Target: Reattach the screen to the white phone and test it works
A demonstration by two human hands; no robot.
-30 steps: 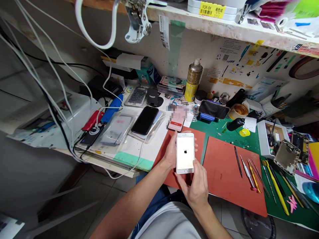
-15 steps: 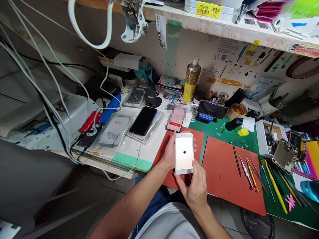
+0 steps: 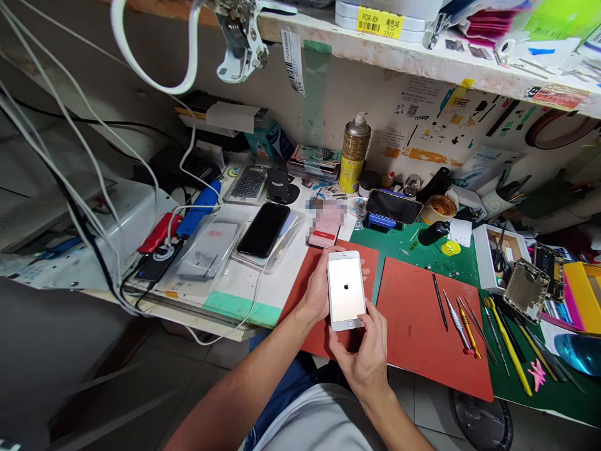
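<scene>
A white smartphone (image 3: pixel 346 289) is held up in front of me, its lit white screen showing a dark apple logo and a round button below. My left hand (image 3: pixel 319 289) wraps it from the left, with fingertips poking out past its right edge. My right hand (image 3: pixel 364 354) grips the lower end: the fingers press the lower right corner and the thumb is by the bottom left corner. Under the phone lies a red-brown mat (image 3: pixel 305 332). Just beyond its top edge rests another phone (image 3: pixel 323 233) with a pinkish, partly blurred screen.
On the left are a black phone (image 3: pixel 264 229), plastic sleeves (image 3: pixel 206 250) and a white cable (image 3: pixel 253 300). A second red-brown mat (image 3: pixel 422 332), several tools (image 3: pixel 509 347) and a white box (image 3: pixel 483 250) lie right. Behind stand a spray can (image 3: pixel 354 153) and a propped phone (image 3: pixel 393 207); a shelf (image 3: pixel 385 53) overhangs.
The whole view has shifted slightly, so the bench appears further left. The phone is tilted a little differently in my hands; its screen still shows the logo, and both hands keep their grip.
</scene>
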